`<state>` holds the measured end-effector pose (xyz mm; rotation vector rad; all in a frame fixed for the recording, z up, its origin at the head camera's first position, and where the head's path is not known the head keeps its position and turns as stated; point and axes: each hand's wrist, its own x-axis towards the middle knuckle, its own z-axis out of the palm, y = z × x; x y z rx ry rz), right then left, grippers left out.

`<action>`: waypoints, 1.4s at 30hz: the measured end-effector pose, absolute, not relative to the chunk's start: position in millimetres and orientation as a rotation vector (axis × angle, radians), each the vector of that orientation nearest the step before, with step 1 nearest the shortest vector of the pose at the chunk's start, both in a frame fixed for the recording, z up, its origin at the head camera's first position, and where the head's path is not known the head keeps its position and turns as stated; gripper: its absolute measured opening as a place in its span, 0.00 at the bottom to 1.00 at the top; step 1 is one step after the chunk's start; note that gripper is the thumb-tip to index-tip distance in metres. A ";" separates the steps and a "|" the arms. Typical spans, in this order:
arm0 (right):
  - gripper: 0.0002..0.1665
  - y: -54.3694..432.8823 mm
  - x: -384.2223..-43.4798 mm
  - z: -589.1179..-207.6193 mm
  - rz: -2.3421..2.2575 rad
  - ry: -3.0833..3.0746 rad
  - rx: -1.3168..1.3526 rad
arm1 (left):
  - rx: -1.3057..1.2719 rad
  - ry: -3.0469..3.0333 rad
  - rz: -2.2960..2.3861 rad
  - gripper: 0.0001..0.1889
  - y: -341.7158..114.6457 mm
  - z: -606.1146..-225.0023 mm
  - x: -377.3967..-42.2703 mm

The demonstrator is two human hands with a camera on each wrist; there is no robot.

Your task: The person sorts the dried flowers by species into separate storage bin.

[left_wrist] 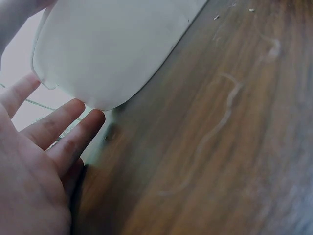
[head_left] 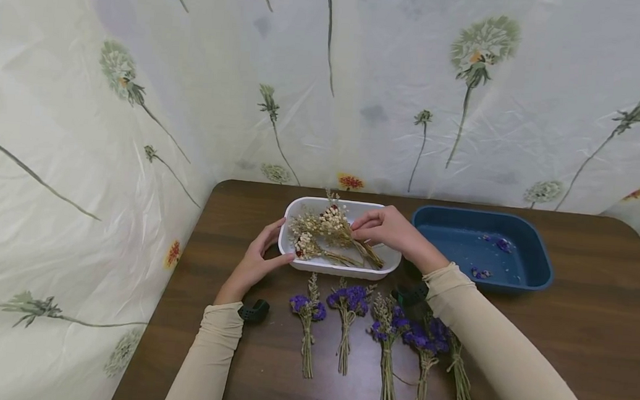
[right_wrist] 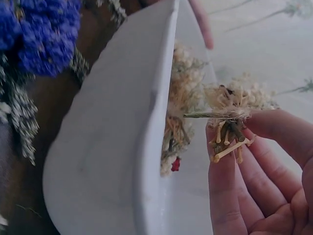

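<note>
A white plastic basin (head_left: pixel 348 272) stands near the table's back edge with small bunches of cream dried flowers inside. My right hand (head_left: pixel 387 231) pinches the tied stems of one bunch (right_wrist: pixel 232 115) between thumb and fingers, over the basin. Another cream bunch (head_left: pixel 308 247) with a dark red bloom lies in the basin, lower left of it. At the basin's left end is my left hand (head_left: pixel 254 262), its thumb at the front rim and its spread, nearly straight fingertips (left_wrist: pixel 93 117) touching the outer wall.
In front of the basin, several tied bunches of purple dried flowers (head_left: pixel 349 298) lie in a row on the brown wooden table (head_left: pixel 583 342). To the right stands a blue basin (head_left: pixel 444 252) holding loose purple petals. A flower-printed sheet (head_left: pixel 373 73) hangs behind.
</note>
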<state>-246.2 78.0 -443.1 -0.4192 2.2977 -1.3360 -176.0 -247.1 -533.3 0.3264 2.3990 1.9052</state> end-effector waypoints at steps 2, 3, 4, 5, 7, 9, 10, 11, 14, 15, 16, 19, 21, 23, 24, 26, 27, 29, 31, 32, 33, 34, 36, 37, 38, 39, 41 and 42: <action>0.16 75.1 -250.7 -443.6 -1.306 2.307 -0.425 | 0.326 2.400 1.905 0.43 -247.6 -533.5 -175.7; 0.15 73.5 -252.9 -444.0 -1.294 2.307 -0.426 | 0.324 2.399 1.906 0.43 -247.7 -533.4 -175.7; 0.15 72.1 -254.7 -444.2 -1.284 2.308 -0.418 | 0.322 2.399 1.905 0.43 -248.0 -533.3 -175.6; 0.15 70.8 -256.4 -444.7 -1.271 2.310 -0.421 | 0.324 2.400 1.904 0.43 -248.4 -533.5 -175.5; 0.14 68.3 -259.2 -445.6 -1.250 2.315 -0.422 | 0.317 2.399 1.901 0.43 -248.8 -533.3 -175.5; 0.14 66.0 -261.5 -447.0 -1.228 2.321 -0.422 | 0.320 2.402 1.898 0.43 -249.4 -533.2 -175.3; 0.14 64.9 -262.3 -447.5 -1.218 2.324 -0.422 | 0.323 2.405 1.898 0.43 -249.8 -533.3 -175.2; 0.14 63.8 -263.2 -448.1 -1.210 2.325 -0.427 | 0.334 2.407 1.897 0.43 -250.3 -533.1 -174.9; 0.14 61.1 -265.0 -448.5 -1.194 2.330 -0.437 | 0.337 2.411 1.899 0.44 -251.2 -532.7 -174.2; 0.14 60.3 -265.4 -448.2 -1.188 2.334 -0.442 | 0.338 2.411 1.899 0.44 -251.4 -532.4 -174.0; 0.14 59.8 -265.7 -447.8 -1.181 2.341 -0.447 | 0.341 2.412 1.899 0.44 -251.7 -532.3 -173.8; 0.14 59.5 -266.4 -446.5 -1.148 2.372 -0.464 | 0.343 2.408 1.897 0.43 -251.7 -531.6 -173.5; 0.13 59.2 -267.4 -446.2 -1.112 2.400 -0.485 | 0.344 2.406 1.895 0.43 -251.3 -531.2 -173.3; 0.12 59.4 -268.2 -445.8 -1.071 2.427 -0.513 | 0.342 2.405 1.893 0.43 -250.9 -531.2 -173.4; 0.12 59.5 -268.4 -445.6 -1.045 2.442 -0.532 | 0.341 2.406 1.891 0.43 -250.7 -531.4 -173.5; 0.11 59.5 -268.7 -445.2 -0.994 2.473 -0.567 | 0.337 2.407 1.887 0.43 -250.1 -531.5 -173.8; 0.11 59.6 -268.6 -445.0 -0.972 2.485 -0.581 | 0.337 2.409 1.886 0.43 -249.9 -531.6 -174.0; 0.10 59.8 -268.4 -444.8 -0.934 2.507 -0.600 | 0.337 2.408 1.887 0.43 -249.7 -531.7 -174.2; 0.09 60.1 -268.3 -445.0 -0.917 2.516 -0.603 | 0.339 2.404 1.889 0.43 -249.4 -531.4 -174.2; 0.09 60.3 -268.2 -445.0 -0.916 2.516 -0.606 | 0.339 2.400 1.891 0.43 -249.3 -531.7 -174.2; 0.09 60.6 -268.0 -445.1 -0.915 2.514 -0.603 | 0.338 2.398 1.892 0.43 -249.2 -531.8 -174.2; 0.09 60.9 -267.8 -445.0 -0.916 2.513 -0.604 | 0.337 2.396 1.893 0.43 -249.2 -532.0 -174.2; 0.09 61.6 -267.3 -444.5 -0.920 2.504 -0.603 | 0.339 2.393 1.893 0.43 -248.8 -532.3 -174.4; 0.09 62.1 -267.1 -444.4 -0.923 2.500 -0.606 | 0.339 2.392 1.894 0.43 -248.7 -532.7 -174.6; 0.09 62.6 -267.2 -444.7 -0.923 2.497 -0.612 | 0.338 2.391 1.894 0.43 -248.6 -533.1 -174.8; 0.09 63.2 -266.9 -444.8 -0.923 2.495 -0.611 | 0.339 2.392 1.895 0.43 -248.4 -533.4 -175.0; 0.10 64.7 -266.8 -445.7 -0.925 2.492 -0.614 | 0.342 2.392 1.895 0.43 -247.9 -533.7 -175.3; 0.10 65.8 -267.2 -447.3 -0.926 2.493 -0.619 | 0.340 2.390 1.897 0.43 -247.7 -533.8 -175.3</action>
